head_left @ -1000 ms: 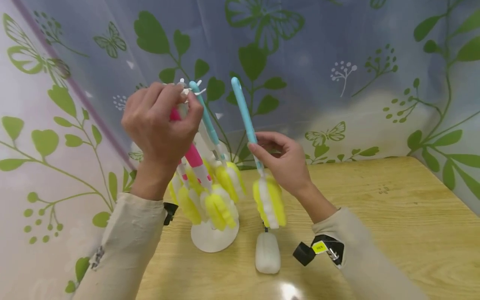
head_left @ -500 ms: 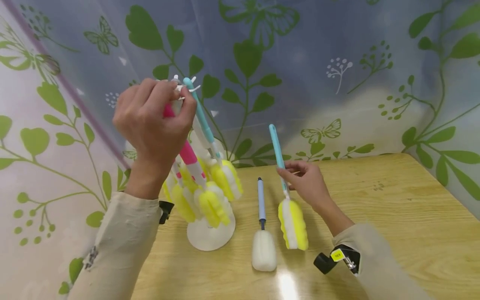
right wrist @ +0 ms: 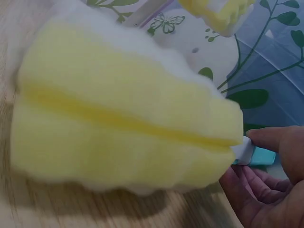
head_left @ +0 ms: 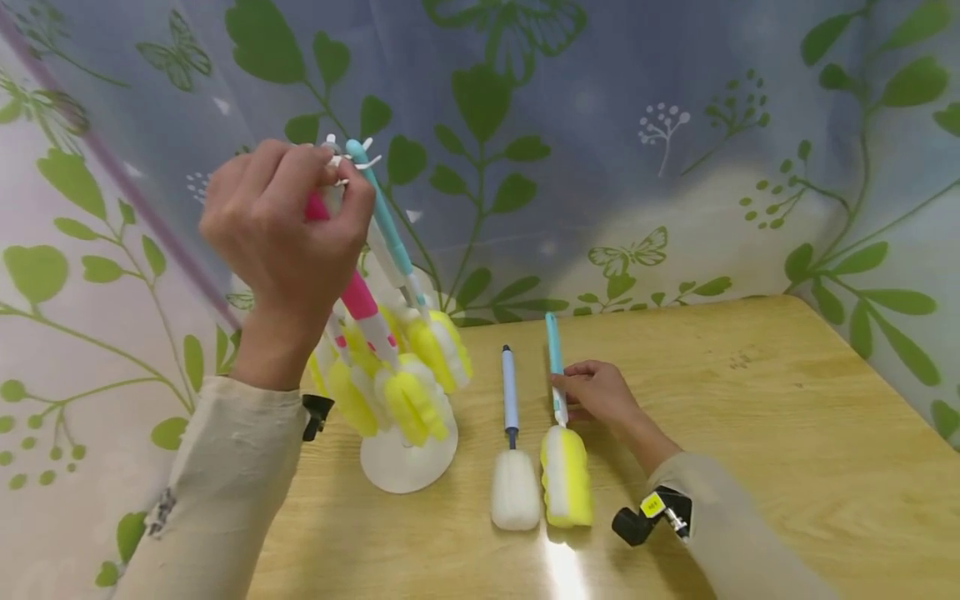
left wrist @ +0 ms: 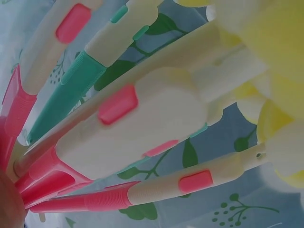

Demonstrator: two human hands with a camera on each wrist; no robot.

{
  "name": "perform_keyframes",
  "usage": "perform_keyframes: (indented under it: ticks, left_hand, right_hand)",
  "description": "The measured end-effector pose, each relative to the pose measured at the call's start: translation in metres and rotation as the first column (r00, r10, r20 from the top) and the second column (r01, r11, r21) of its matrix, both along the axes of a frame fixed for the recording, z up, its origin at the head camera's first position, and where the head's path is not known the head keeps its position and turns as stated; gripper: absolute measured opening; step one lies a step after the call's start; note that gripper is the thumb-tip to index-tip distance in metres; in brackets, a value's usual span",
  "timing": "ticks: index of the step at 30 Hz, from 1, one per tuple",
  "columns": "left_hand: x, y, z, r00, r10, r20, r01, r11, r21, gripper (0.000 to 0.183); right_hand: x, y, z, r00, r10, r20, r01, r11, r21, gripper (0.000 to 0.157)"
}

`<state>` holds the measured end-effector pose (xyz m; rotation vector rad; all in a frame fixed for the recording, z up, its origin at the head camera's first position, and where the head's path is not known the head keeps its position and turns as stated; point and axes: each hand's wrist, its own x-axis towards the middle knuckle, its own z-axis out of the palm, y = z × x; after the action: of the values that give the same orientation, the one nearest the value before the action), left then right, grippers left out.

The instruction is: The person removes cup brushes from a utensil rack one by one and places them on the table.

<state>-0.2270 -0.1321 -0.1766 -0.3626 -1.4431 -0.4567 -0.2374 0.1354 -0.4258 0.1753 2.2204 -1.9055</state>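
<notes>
My left hand (head_left: 281,221) grips the hooked top of a white stand, whose round base (head_left: 408,468) rests on the table. Several sponge bottle brushes hang from it, among them a pink-handled brush (head_left: 359,296) and a blue-handled one (head_left: 386,225). In the left wrist view, their handles (left wrist: 128,126) fan out from the hand. My right hand (head_left: 602,392) pinches another blue-handled bottle brush (head_left: 567,477) by its lower handle, low over the table. Its yellow-and-white sponge head (right wrist: 123,114) fills much of the right wrist view. Just left of it lies a white sponge bottle brush (head_left: 515,492).
The wooden table (head_left: 750,442) stretches to the right of both brushes. A curtain (head_left: 585,150) printed with leaves and butterflies hangs behind it and along the left side. A bright reflection shows near the front of the tabletop.
My right hand has carried the blue-handled brush away from the stand, right and down to the table beside the white sponge brush. My left hand keeps its hold on the stand's top.
</notes>
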Motion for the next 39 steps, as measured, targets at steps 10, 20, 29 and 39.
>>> perform_keyframes:
  ticks: [10, 20, 29, 39]
  left_hand:
    - [-0.001, -0.002, 0.004, 1.000, 0.003, -0.003, -0.003, 1.000, 0.007, 0.019]
    - [-0.002, -0.002, 0.003, 1.000, 0.007, -0.001, -0.007, 1.000, 0.001, 0.021]
    - [0.000, -0.001, 0.003, 1.000, 0.003, -0.001, -0.003, 1.000, 0.000, 0.020]
    - [-0.001, 0.000, 0.000, 1.000, -0.010, -0.006, 0.010, 1.000, -0.005, 0.020]
  right_hand:
    - [-0.008, -0.007, -0.005, 1.000, 0.028, 0.012, -0.029, 0.993, 0.116, 0.046]
    - [-0.013, -0.004, -0.013, 0.997, 0.068, 0.031, -0.074, 0.966, 0.249, 0.041]
    - [-0.012, -0.002, -0.015, 0.995, 0.103, 0.009, -0.101, 0.953, 0.287, 0.039]
    - [-0.012, -0.001, -0.017, 0.992, 0.126, -0.009, -0.117, 0.943, 0.312, 0.045]
